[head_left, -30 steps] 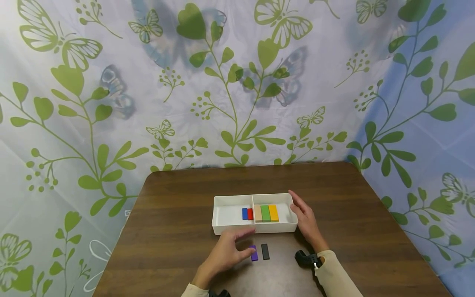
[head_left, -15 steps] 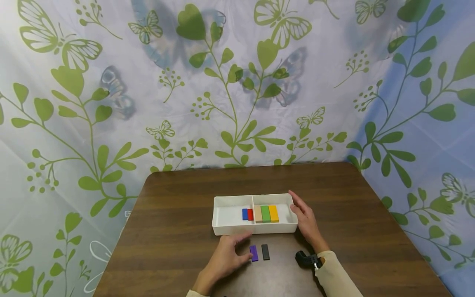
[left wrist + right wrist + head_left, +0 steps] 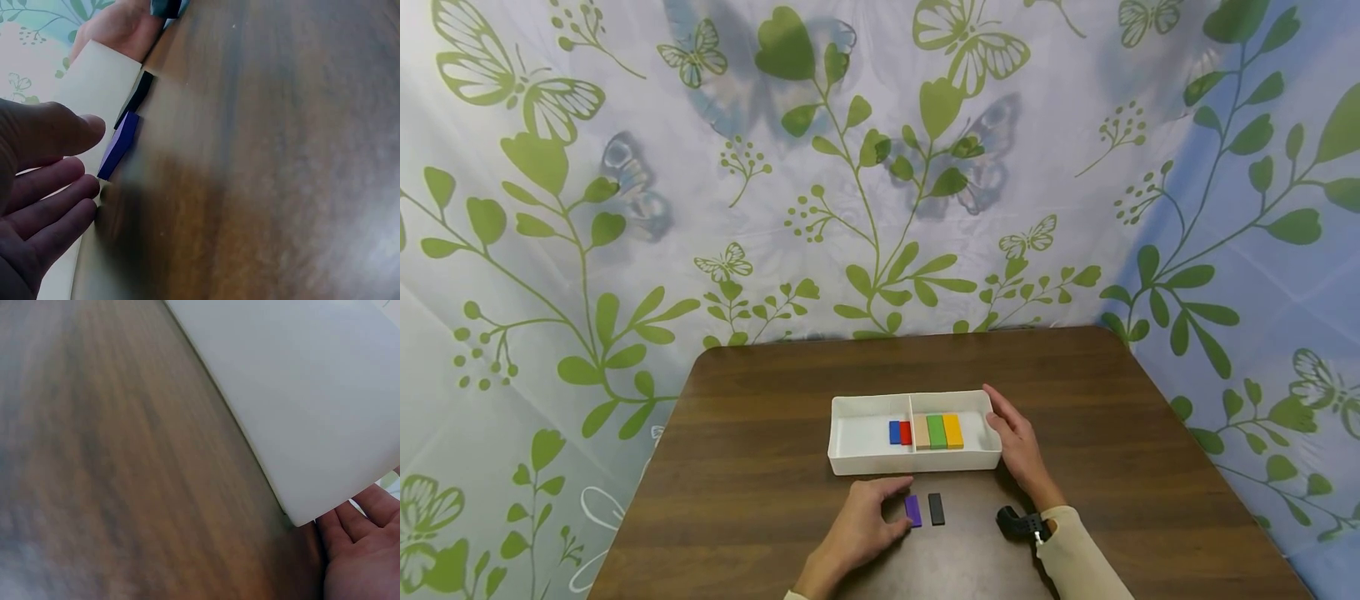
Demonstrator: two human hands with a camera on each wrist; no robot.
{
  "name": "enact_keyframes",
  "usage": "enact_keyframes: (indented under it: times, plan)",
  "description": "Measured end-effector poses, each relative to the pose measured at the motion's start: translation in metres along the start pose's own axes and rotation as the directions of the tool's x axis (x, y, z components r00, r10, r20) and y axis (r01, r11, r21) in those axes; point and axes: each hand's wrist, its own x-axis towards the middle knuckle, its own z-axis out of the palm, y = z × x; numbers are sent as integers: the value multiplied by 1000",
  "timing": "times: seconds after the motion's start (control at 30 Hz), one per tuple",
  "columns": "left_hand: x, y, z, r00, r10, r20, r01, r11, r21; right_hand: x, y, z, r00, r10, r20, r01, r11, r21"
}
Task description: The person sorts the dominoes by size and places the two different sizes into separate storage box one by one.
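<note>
A purple block (image 3: 913, 512) lies on the table in front of the white box, beside a black block (image 3: 936, 509). My left hand (image 3: 861, 525) is just left of the purple block, thumb and fingers spread apart. In the left wrist view the purple block (image 3: 119, 147) shows past the thumb, with nothing between thumb and fingers. At the right end of the white two-compartment box (image 3: 880, 464), my right hand (image 3: 1018, 442) rests against the wall with fairly straight fingers. In the right wrist view the fingers (image 3: 356, 522) touch the end of the box.
In the box's left compartment lie a blue block (image 3: 895, 432) and a red block (image 3: 906, 432), against the divider. Its right compartment holds a beige block (image 3: 922, 432), a green block (image 3: 937, 432) and a yellow block (image 3: 952, 432). A patterned cloth (image 3: 880, 167) hangs behind the wooden table (image 3: 760, 417).
My left hand has drawn slightly back toward me, its fingers now off the box's front wall. The thumb no longer covers the purple block as before. My right hand and the box stay put.
</note>
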Motion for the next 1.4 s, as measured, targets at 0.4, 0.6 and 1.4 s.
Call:
enact_keyframes:
  times: [0.4,0.6,1.4]
  plan:
    - [3,4,3,991,137,-5,-135,978,160,1,-2,-2,1000,-26,-1,26,1000,4]
    - [2,4,2,994,110,14,-110,984,142,1,0,-1,1000,-31,-3,31,999,16]
    - [0,3,5,990,143,-3,-141,980,141,0,-1,0,1000,-21,-1,21,1000,6]
